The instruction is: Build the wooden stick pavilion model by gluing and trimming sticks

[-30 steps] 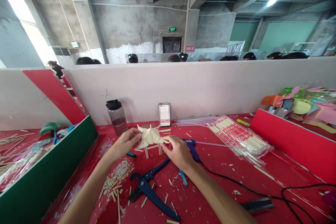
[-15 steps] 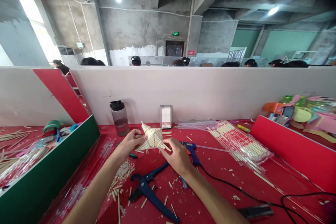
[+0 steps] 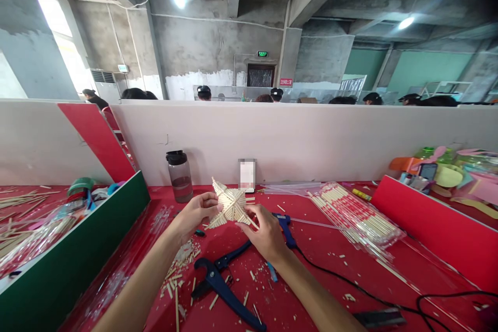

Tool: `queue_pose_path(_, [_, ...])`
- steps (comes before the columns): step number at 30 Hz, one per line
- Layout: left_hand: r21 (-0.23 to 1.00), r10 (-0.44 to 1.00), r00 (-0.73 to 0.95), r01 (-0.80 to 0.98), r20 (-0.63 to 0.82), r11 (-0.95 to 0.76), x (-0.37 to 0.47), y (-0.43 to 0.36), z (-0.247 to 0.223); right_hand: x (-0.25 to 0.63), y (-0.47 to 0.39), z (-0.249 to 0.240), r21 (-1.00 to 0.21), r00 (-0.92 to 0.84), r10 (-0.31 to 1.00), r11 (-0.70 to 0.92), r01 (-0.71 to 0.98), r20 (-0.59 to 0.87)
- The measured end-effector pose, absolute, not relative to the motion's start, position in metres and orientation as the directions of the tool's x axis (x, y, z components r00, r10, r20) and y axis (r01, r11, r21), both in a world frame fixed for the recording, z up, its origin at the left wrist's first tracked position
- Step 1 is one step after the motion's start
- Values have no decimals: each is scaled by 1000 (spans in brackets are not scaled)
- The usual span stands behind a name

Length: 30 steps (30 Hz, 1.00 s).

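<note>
A pale star-shaped piece built of thin wooden sticks [image 3: 232, 204] is held up above the red table [image 3: 319, 270]. My left hand [image 3: 198, 213] grips its left side, fingers curled and closed on it. On the other side my right hand [image 3: 261, 228] pinches the lower right point between thumb and fingers. Below the hands lies a dark blue cutter [image 3: 225, 285] with its handles spread. A blue glue gun [image 3: 287, 231] rests just right of my right hand, partly hidden by it.
A dark-lidded bottle [image 3: 180, 176] and a white card-like object [image 3: 247, 175] stand by the partition [image 3: 311, 140]. Bundled sticks in plastic [image 3: 361, 212] lie at right. A black cable [image 3: 342, 276] crosses the right side. Stick offcuts [image 3: 175, 280] litter the left. Green [image 3: 78, 249] and red [image 3: 436, 228] boards flank the table.
The stick star has tilted so that more of its face shows, and it has shifted slightly right with both hands. Both hands keep hold. The camera view has shifted a little.
</note>
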<state>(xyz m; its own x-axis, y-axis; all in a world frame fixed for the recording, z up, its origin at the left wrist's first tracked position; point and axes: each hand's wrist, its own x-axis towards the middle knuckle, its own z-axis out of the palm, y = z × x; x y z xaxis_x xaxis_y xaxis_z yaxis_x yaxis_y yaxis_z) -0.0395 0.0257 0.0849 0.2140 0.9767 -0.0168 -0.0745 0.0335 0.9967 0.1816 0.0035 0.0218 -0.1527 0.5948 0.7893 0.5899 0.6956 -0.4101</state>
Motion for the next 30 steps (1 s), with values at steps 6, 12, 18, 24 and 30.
queue_pose_path(6, [997, 971, 238, -71, -4, 22, -39, 27, 81, 184, 4, 24, -406, -167, 599, 695, 593, 783])
queue_pose_path(12, [995, 974, 227, -103, 17, 7, -37, 20, 90, 185, 8, 22, -398, -158, 576, 712, 579, 802])
queue_pose_path(18, [990, 971, 238, -139, 20, 14, -37, 19, 91, 188, 10, 20, -433, -130, 594, 703, 564, 794])
queue_pose_path(24, [978, 976, 216, -194, -39, 82, -42, 23, 89, 190, 12, 21, -457, -127, 611, 698, 550, 781])
queue_pose_path(30, [984, 967, 252, -164, -22, 65, -39, 22, 85, 190, 12, 21, -439, -150, 610, 699, 565, 778])
